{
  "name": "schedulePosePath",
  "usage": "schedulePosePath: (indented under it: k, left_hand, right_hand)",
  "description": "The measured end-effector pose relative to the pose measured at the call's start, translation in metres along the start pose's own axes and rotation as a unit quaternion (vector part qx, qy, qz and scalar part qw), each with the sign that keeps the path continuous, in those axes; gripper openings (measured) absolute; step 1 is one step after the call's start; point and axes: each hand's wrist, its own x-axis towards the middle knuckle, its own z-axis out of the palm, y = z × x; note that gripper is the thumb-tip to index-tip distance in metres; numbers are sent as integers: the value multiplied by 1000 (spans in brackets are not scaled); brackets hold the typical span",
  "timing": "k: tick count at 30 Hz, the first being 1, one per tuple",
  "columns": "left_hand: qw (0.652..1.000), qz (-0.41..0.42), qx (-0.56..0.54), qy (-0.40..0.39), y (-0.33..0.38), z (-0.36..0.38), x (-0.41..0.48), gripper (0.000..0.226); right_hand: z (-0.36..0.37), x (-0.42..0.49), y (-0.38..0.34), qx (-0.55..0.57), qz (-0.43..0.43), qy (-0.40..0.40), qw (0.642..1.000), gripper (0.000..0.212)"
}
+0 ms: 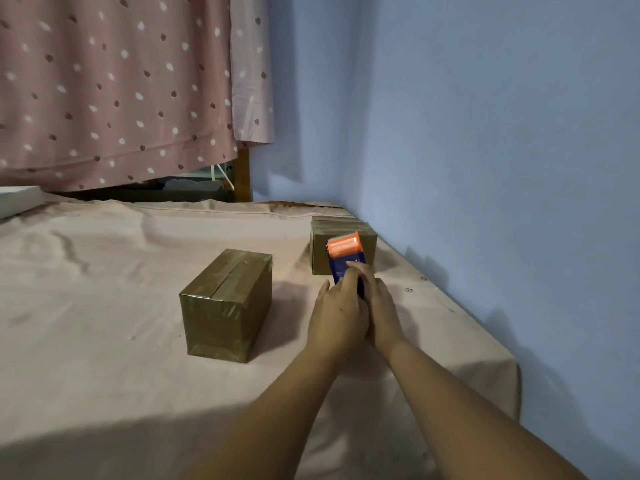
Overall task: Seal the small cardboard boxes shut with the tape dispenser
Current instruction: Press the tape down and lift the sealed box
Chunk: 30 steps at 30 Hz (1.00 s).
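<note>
The tape dispenser [345, 252], blue with an orange head, is held clear of the pink sheet [104, 306] by both hands. The left hand [337, 315] is closed round its lower body. The right hand [381, 306] is pressed against the left, fingers curled over the blue face. One taped box [227, 303] stands apart to the left. A second box [320, 258] is partly hidden behind the dispenser, beside the blue wall [485, 168].

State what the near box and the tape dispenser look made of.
The near box: likely cardboard, wrapped in glossy brown tape; overlapping strips catch light. The tape dispenser: apparently hard plastic, orange head and blue body with smooth, even colour.
</note>
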Motion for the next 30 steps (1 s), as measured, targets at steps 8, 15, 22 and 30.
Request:
schedulePosePath:
  k: [8,15,22,30]
  left_hand:
    - [980,-129,-128,80,-19,-4,-20,21]
    - [963,-224,-140,46,-55,-3,-32,17]
    - [949,-240,-205,-3,-65,-8,-29,19]
    - [935,-239,-262,6,-82,-2,-29,15]
  right_hand:
    - [8,-3,2,-174,-92,-36,980,48]
    - [32,-6,-8,-311,-135,-71,938,48]
    - [41,5,-29,-447,-97,-124,881,40]
    - [45,13,-25,-423,-33,-244,872,44]
